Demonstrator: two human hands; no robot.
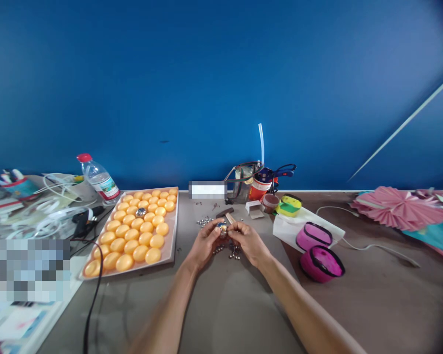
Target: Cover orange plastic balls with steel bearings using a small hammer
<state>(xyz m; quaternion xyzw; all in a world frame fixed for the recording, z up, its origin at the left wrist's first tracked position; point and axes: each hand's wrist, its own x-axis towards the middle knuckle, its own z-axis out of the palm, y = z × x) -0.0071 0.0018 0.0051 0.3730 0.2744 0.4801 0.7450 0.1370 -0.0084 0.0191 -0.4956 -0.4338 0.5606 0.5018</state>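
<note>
Both hands meet over the grey mat. My left hand (207, 239) has its fingers closed around a small shiny silver piece with a bluish top (222, 227). My right hand (248, 239) pinches at the right side of the same piece, its fingertips close together; exactly what they grip is too small to make out. Small silver beads (235, 253) lie just below the hands, and more silver beads (204, 222) are scattered behind the left one. To the left stands a tray of orange balls (174, 231), with a patterned silver ball (141, 212) among them.
A red-capped bottle (105, 184) stands behind the tray, beside tangled white cables (47, 201). At the back are a red-and-white cup (260, 189) and a small white box (255, 209). Magenta mesh pouches (319, 268) and a pink paper fan (398, 206) lie rightward. A black cable (92, 305) crosses front left.
</note>
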